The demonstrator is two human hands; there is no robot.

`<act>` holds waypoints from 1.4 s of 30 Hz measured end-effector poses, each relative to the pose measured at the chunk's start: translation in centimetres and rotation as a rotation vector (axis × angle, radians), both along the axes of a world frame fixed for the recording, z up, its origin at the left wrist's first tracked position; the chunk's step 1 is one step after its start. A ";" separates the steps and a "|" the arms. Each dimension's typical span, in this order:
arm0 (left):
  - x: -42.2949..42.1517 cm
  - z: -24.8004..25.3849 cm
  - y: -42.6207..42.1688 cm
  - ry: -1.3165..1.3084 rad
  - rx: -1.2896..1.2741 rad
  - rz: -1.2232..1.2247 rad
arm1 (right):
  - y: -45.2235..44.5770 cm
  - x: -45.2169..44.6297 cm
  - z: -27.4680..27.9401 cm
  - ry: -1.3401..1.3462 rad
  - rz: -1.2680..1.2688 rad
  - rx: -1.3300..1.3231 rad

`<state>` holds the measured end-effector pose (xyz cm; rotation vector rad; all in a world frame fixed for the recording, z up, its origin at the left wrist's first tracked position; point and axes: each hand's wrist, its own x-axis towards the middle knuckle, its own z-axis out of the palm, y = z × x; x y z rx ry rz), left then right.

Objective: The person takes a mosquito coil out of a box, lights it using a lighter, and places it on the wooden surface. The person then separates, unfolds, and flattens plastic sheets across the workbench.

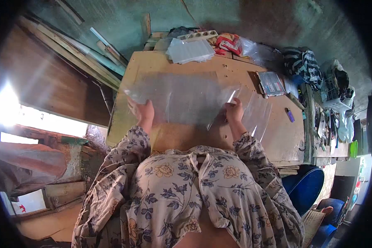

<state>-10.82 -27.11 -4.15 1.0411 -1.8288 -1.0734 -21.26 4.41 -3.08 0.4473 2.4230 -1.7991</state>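
A clear plastic sheet [190, 97] spans the space between my two hands, above the wooden tabletop. My left hand [142, 110] grips its left end, the thumb on top and the other fingers partly hidden at the edge. At the sheet's right end, my right hand [234, 110] is closed on the plastic with thumb and fingers pinched. Another piece of clear plastic [258, 113] lies on the table just right of that hand. Whether the plastic is a single layer or a bag, I cannot tell.
A stack of translucent sheets [190, 50] lies at the table's [277, 142] back edge, near a power strip [197, 36] and a red packet [229, 43]. To the right are a flat boxed item [270, 84] and a purple lighter [290, 115]. A blue barrel [306, 186] stands lower right.
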 end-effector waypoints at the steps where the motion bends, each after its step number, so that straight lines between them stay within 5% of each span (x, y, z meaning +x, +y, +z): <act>1: 0.4 2.8 1.7 -0.210 -0.245 -0.040 | 0.3 0.0 -0.1 0.133 -0.034 0.150; 2: 0.9 4.8 3.2 -0.420 -0.490 -0.079 | 0.4 0.1 -0.1 0.267 -0.067 0.298; 4: 1.7 5.8 4.6 -0.588 -0.635 -0.539 | 0.2 0.2 1.1 0.370 -0.059 0.429; 5: 2.0 6.2 5.6 -0.585 -0.637 -0.535 | -0.1 0.3 2.0 0.466 -0.058 0.559; 7: 2.4 6.8 7.1 -0.743 -0.855 -1.059 | -1.0 0.4 3.5 0.505 0.118 0.588; 12: 2.1 3.8 7.4 -0.737 -0.837 -1.029 | -3.6 2.2 6.1 0.503 0.749 1.045; 21: 3.5 4.5 7.0 -0.439 -0.815 -1.109 | -9.1 -7.0 3.2 0.373 1.095 0.709; 28: 3.0 4.4 6.6 -0.356 -0.738 -1.067 | -13.3 -12.1 3.4 0.528 1.189 0.878; 30: 2.9 4.1 6.3 -0.330 -0.726 -1.045 | -14.0 -12.2 4.9 0.268 1.241 0.927; 34: 2.7 3.4 6.4 -0.289 -0.697 -1.024 | -14.1 -10.8 6.8 0.163 1.236 1.006; 40: 2.8 4.0 6.5 -0.330 -0.675 -1.045 | -12.7 -10.6 0.6 0.606 1.238 0.682; 42: 2.9 4.0 6.5 -0.368 -0.683 -1.051 | -13.2 -8.8 3.2 0.231 1.321 0.865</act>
